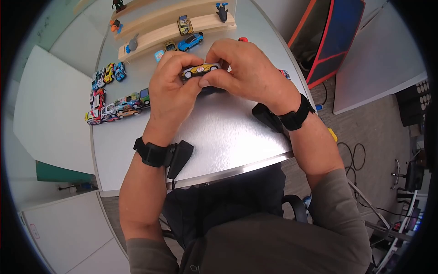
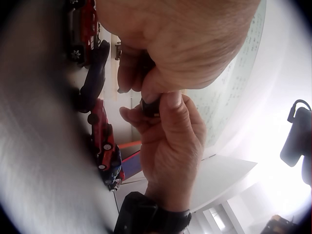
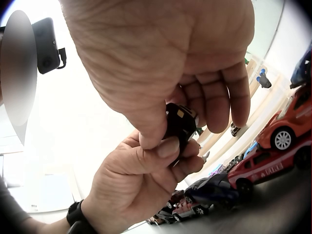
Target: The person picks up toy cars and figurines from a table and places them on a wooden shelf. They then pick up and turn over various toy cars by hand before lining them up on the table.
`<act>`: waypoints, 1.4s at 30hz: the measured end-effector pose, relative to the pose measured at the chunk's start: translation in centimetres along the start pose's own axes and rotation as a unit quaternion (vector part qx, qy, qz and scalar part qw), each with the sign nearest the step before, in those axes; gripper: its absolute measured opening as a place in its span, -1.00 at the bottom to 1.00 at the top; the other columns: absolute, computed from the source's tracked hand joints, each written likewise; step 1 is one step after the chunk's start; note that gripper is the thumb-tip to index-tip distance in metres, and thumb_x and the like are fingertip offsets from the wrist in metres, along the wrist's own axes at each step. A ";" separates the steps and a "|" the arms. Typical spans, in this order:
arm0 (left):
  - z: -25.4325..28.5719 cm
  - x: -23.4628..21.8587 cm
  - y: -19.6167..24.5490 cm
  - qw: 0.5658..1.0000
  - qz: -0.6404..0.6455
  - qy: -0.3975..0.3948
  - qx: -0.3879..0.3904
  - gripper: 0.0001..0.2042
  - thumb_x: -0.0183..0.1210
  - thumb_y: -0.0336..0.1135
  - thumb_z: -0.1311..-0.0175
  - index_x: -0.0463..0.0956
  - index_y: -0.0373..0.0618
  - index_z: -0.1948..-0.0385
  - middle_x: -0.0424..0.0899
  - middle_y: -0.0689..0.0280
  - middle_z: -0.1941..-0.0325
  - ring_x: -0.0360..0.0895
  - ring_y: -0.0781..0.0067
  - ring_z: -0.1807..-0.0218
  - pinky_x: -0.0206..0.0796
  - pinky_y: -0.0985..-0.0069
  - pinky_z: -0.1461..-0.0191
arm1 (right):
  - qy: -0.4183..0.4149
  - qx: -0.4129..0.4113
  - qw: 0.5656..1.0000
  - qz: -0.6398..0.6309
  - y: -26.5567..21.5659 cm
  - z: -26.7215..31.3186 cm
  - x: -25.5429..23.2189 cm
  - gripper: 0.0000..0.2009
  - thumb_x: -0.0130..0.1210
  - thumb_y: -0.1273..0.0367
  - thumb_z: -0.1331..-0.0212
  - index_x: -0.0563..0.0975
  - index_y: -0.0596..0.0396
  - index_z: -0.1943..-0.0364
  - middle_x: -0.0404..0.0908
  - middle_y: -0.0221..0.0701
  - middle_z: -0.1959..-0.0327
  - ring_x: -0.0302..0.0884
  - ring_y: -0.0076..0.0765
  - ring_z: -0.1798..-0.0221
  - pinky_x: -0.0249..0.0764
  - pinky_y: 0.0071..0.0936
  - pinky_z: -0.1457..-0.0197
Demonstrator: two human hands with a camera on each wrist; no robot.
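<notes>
Both hands hold one small toy car (image 1: pixel 201 70), yellow and grey with pale wheels, raised over the metal table (image 1: pixel 214 132). My left hand (image 1: pixel 171 89) pinches its left end between thumb and fingers. At the other end, my right hand (image 1: pixel 248 73) grips it with thumb and index finger, the thumb tip along its lower side. In the right wrist view the car's dark side (image 3: pixel 180 124) shows between the two thumbs, the rest covered by fingers. The left wrist view has the hands hiding most of it.
Several toy cars (image 1: pixel 108 110) stand in an L-shaped row at the left. Behind the hands are a blue car (image 1: pixel 190 41) and a stepped wooden rack (image 1: pixel 150 37) bearing small figures and a yellow car (image 1: pixel 185 25). Red and orange cars (image 3: pixel 285 124) line up near the right hand.
</notes>
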State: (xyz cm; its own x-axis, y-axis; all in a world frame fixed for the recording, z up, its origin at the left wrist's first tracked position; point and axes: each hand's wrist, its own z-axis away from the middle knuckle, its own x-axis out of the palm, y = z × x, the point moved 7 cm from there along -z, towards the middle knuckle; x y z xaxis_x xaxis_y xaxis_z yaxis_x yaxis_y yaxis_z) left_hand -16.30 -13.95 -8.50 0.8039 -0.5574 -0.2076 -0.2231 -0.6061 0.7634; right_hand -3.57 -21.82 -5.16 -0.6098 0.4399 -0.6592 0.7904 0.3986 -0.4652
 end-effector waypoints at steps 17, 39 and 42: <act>0.1 -0.6 -2.0 0.991 0.102 -0.011 -0.085 -0.71 0.27 -0.71 -0.19 0.56 -0.38 0.03 0.59 0.32 0.02 0.60 0.54 0.00 0.50 0.61 -0.11 | -0.011 -0.041 0.998 -0.054 -1.1 -0.5 -0.3 -0.78 0.20 0.51 -0.05 0.62 0.18 0.17 0.64 -0.09 0.38 0.64 0.07 0.33 0.55 -0.17 0.22; 0.0 -0.2 -0.3 1.000 -0.006 0.002 0.015 -0.73 0.38 -0.55 -0.03 0.64 -0.20 0.17 0.60 0.36 0.24 0.55 0.52 0.24 0.41 0.58 0.17 | -0.006 0.022 0.998 -0.050 0.5 -0.4 0.3 -0.65 0.43 0.22 -0.02 0.56 0.23 0.43 0.53 -0.25 0.62 0.46 -0.28 0.58 0.40 -0.36 0.46; 0.0 -0.2 -0.4 1.000 -0.014 0.000 0.009 -0.72 0.38 -0.56 -0.03 0.64 -0.21 0.17 0.60 0.36 0.23 0.55 0.52 0.24 0.42 0.58 0.15 | -0.007 0.018 0.998 -0.055 0.3 -0.4 0.4 -0.64 0.44 0.21 -0.01 0.57 0.23 0.42 0.53 -0.24 0.61 0.46 -0.29 0.57 0.41 -0.36 0.46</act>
State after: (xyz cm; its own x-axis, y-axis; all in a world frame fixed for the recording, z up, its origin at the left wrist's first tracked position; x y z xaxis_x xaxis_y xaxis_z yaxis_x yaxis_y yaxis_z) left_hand -16.33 -13.55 -8.76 0.8098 -0.5404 -0.2285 -0.2107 -0.6313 0.7464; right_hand -3.58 -21.21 -5.32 -0.6918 0.3832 -0.6120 0.7209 0.4150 -0.5551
